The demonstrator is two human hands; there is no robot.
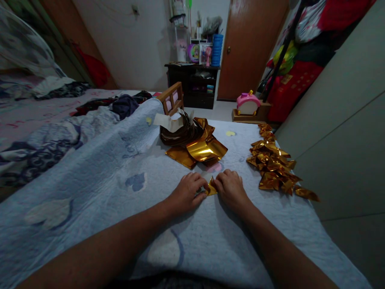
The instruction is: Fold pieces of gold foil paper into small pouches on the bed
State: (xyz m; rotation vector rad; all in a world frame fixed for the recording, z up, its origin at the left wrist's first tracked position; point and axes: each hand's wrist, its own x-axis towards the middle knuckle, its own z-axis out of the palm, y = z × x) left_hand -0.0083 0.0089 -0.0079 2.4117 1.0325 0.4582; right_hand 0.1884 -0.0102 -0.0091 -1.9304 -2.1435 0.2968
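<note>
Between my two hands a small folded piece of gold foil paper (212, 190) rests on the blue bedspread. My left hand (191, 188) pinches its left side with thumb and fingers. On its right side my right hand (230, 185) grips it, fingers curled, the fingertips partly hidden. Just beyond my hands lie loose gold foil sheets (207, 149), next to a thick curved stack of paper (177, 134) with pale sheets sticking up. To the right, along the bed's edge, is a heap of folded gold foil pieces (272, 162).
The blue bedspread (120, 224) with heart patterns covers the surface under my arms. A wooden bed rail (172, 98) stands at the far left corner. Beyond are a dark cabinet (192, 86), a door (249, 48) and a pink toy (248, 103). A pale cabinet wall (339, 132) borders the right.
</note>
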